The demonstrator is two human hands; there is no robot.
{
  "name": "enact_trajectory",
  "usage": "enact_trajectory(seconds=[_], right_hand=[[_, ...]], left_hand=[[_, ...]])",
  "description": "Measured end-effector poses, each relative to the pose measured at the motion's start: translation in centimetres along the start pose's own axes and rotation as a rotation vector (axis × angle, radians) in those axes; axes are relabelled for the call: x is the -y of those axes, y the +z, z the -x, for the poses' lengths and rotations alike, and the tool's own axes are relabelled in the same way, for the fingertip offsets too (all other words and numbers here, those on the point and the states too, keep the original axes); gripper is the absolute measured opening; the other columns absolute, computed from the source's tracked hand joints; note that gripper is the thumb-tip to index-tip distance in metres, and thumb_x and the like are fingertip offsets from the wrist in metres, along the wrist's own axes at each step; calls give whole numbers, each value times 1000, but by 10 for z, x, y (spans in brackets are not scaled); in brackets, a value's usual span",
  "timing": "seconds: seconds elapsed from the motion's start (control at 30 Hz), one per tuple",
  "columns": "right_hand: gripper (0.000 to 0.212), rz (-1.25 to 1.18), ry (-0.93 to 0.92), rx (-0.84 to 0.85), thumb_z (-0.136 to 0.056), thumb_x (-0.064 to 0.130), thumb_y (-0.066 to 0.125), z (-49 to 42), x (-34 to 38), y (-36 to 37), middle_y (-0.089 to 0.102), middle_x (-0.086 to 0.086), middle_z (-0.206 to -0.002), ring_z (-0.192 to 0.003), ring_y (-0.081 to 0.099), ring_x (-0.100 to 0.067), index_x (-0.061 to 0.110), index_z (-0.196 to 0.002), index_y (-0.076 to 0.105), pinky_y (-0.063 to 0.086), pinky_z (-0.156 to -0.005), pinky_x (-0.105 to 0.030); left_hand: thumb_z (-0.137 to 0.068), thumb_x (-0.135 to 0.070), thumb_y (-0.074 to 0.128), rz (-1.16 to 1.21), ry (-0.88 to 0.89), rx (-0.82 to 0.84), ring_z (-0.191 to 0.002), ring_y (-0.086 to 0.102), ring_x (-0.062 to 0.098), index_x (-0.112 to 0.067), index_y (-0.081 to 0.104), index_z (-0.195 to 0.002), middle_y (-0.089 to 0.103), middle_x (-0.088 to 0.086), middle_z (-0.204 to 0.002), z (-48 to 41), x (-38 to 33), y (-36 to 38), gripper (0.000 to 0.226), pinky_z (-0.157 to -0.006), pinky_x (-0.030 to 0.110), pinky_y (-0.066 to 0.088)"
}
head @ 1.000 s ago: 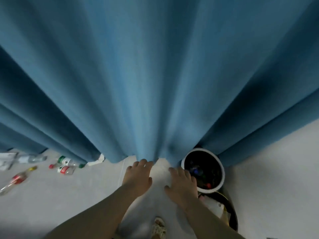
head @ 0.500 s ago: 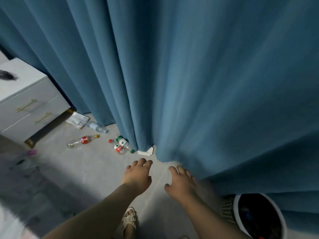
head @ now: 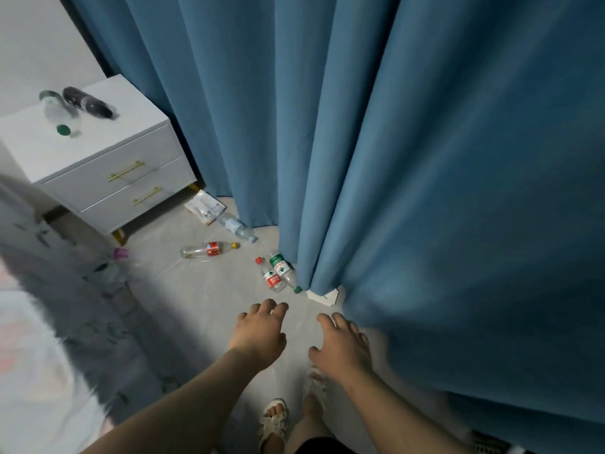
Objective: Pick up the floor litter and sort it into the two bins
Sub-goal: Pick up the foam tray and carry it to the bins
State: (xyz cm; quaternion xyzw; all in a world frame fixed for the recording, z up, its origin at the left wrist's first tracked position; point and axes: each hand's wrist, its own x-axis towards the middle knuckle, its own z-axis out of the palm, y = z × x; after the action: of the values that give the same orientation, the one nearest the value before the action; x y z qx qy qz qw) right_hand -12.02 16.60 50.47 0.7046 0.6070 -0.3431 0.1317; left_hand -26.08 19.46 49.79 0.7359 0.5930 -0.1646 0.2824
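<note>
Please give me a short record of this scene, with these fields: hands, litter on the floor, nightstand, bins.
hands: left hand and right hand open, over the floor, holding nothing
floor litter: yellow-capped bottle; red-capped bottle beside green-capped bottle; clear bottle; paper packet; white card at the curtain hem
nightstand: dark bottle and pale bottle on top
bins: none plainly in view
</note>
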Motion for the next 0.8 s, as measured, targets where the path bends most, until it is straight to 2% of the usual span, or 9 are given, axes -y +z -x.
enact_trajectory(seconds=[0.4,0.6,0.8], right_hand=[[59,5,-60,79,-93,39,50,-144,19,-35,28,-1,-153,-135,34,-23,25,-145,26,34,-106,-34],[62,-123,-33,87,-91,36,53,-222,14,-30,28,3,-154,-136,34,-22,30,-146,25,37,-108,-34],[60,-135,-12,115,-90,34,51,-283,2,14,29,5,-153,-136,34,-21,33,-144,25,36,-106,-33]], left_hand=[[-96,-25,46,42,-85,60,-138,30,27,-22,22,-147,27,5,-152,-132,26,-29,57,-111,38,29],[-94,-21,45,71,-111,76,-137,30,27,-22,21,-147,28,5,-151,-212,42,-8,58,-110,38,29],[-93,-22,45,35,-81,55,-136,30,27,-22,23,-145,28,6,-151,-276,71,38,57,-108,38,29]])
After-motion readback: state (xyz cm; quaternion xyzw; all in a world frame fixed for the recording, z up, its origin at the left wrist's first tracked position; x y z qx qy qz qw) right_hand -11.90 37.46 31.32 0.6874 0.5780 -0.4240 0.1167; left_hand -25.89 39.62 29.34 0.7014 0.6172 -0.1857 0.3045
